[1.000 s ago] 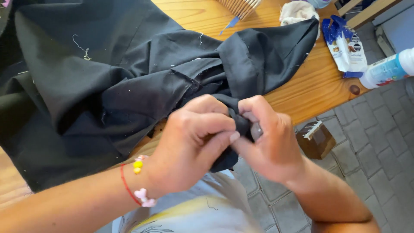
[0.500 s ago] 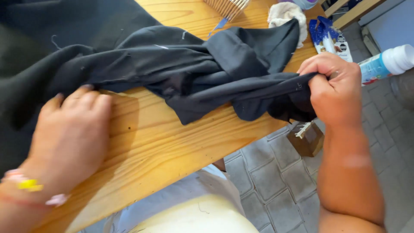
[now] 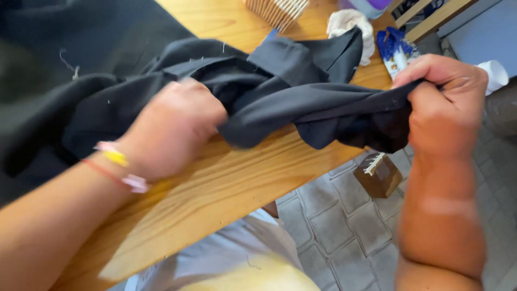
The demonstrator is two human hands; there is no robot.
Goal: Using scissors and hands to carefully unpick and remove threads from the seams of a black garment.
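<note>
A large black cloth (image 3: 291, 91) lies bunched across the wooden table (image 3: 226, 183). My right hand (image 3: 444, 108) grips one end of the cloth and holds it out past the table's right edge. My left hand (image 3: 172, 126), with a red string bracelet at the wrist, is closed on the cloth near the middle of the table. A stretch of the fabric runs between the two hands. Loose pale threads cling to the cloth at the upper left.
At the table's far edge stand a bundle of wooden sticks (image 3: 277, 9), a white rag (image 3: 350, 24) and a blue-and-white packet (image 3: 396, 48). A small brown box (image 3: 379, 175) sits on the grey paved floor (image 3: 334, 226) below.
My hands started together on one corner of the cloth. The right hand pulled its end out to the right; the left hand went left onto the table, then came back and took hold of the fabric.
</note>
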